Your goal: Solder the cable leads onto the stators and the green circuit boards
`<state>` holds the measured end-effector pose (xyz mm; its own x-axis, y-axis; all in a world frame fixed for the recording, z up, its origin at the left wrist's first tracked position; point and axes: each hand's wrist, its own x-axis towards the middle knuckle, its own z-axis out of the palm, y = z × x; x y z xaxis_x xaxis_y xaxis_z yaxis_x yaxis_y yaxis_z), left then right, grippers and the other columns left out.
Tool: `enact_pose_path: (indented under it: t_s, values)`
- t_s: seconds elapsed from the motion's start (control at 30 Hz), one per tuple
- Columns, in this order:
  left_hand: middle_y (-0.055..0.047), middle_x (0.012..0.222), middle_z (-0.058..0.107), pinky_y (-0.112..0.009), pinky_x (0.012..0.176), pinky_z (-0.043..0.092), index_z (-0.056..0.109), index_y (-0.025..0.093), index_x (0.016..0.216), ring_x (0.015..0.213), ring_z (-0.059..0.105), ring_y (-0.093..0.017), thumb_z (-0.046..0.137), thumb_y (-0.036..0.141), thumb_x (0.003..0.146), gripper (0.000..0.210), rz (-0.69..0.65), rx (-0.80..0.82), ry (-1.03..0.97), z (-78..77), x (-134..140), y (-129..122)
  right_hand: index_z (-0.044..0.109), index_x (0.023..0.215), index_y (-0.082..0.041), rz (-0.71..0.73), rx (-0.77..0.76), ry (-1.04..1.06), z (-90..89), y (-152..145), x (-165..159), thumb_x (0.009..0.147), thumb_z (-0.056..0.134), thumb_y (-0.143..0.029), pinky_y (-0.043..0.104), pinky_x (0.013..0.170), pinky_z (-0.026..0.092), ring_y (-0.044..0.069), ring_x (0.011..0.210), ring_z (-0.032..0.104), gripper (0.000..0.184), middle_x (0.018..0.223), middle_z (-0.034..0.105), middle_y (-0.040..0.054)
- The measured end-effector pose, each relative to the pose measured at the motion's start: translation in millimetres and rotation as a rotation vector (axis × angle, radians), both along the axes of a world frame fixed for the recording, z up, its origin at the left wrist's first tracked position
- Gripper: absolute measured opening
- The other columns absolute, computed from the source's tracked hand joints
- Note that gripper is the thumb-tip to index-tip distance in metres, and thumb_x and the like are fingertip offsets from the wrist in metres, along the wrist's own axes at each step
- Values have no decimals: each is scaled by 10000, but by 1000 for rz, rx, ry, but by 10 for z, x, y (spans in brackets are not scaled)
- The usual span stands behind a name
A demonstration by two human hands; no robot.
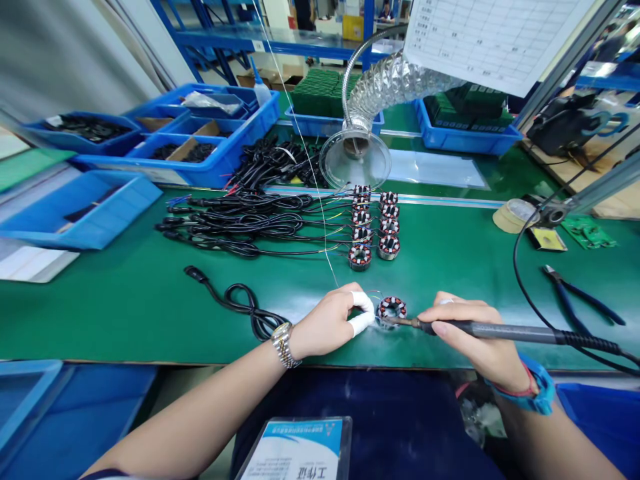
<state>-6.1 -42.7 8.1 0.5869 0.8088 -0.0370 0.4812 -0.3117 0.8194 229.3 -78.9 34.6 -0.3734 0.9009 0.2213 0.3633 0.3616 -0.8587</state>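
Observation:
My right hand (475,337) grips a soldering iron (520,332), its tip touching the near left edge of a small wound motor stator (392,307). My left hand (325,323), with white finger cots on thumb and forefinger, pinches at the stator's left side. A thin strand of solder wire (323,207) runs down from above to this hand; its end is hidden by the fingers. Fine coloured leads show just behind the fingertips. A coiled black cable (250,310) with a plug lies left of my left hand.
Two rows of stators (361,257), with black cables (250,223) attached, lie farther back. A fume extractor hood (355,160) hangs over the bench. Cutting pliers (575,293) and a round tan-rimmed item (515,215) lie right. Blue bins (120,217) stand left; green boards (320,93) fill back trays.

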Motion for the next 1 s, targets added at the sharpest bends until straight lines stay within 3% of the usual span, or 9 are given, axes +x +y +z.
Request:
enact_pose_path:
  t_s: [1.0]
  values:
    - [-13, 772, 537, -248, 655, 401, 577, 167, 710, 685, 494, -121, 515, 186, 771, 89, -15, -3, 3, -2, 2, -7, 683, 879, -215, -33, 19, 37, 52, -13, 95, 794, 555, -187, 292, 572, 406, 139, 636, 495, 156, 688, 634, 31]
